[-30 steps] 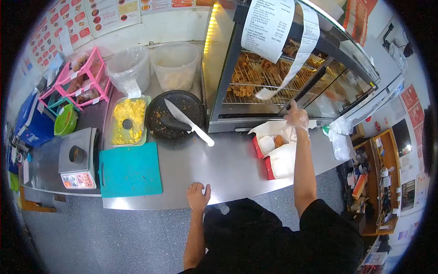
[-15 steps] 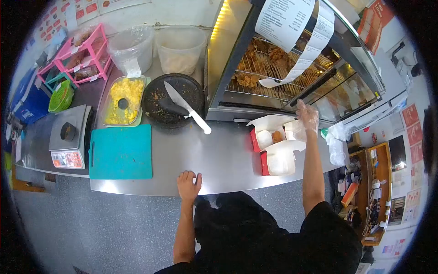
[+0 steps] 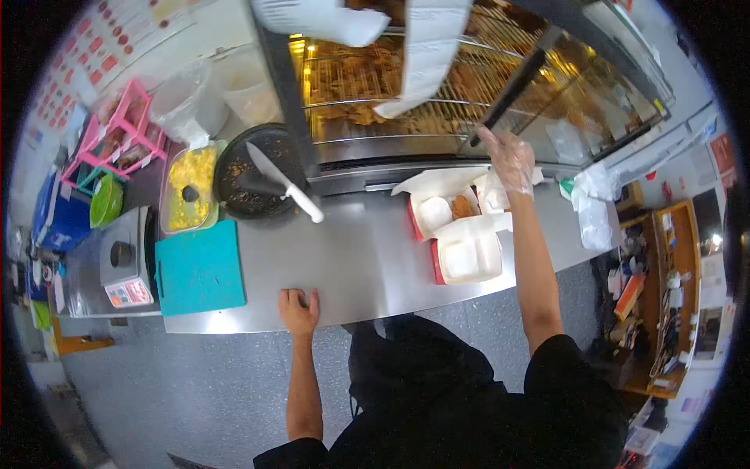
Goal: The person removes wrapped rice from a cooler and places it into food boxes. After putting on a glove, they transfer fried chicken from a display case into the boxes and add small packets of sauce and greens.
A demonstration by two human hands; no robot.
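My right hand, in a clear plastic glove, has its fingers bent onto the lower end of the dark-framed glass door of a heated display cabinet. Below it on the steel counter stand two open red-and-white boxes. One box holds a round white lump and a piece of fried chicken. The nearer box has a white inside. My bare left hand rests at the counter's front edge, fingers loosely bent and thumb apart, holding nothing.
Fried pieces lie on the racks inside the cabinet, and a paper receipt hangs before them. A knife lies across a round black board. Leftward are a yellow-filled tub, a teal cutting board and a scale.
My view has shifted toward the cabinet, showing more of its racks. My right hand stays at the door frame. My left fingers look more bent, still at the counter edge.
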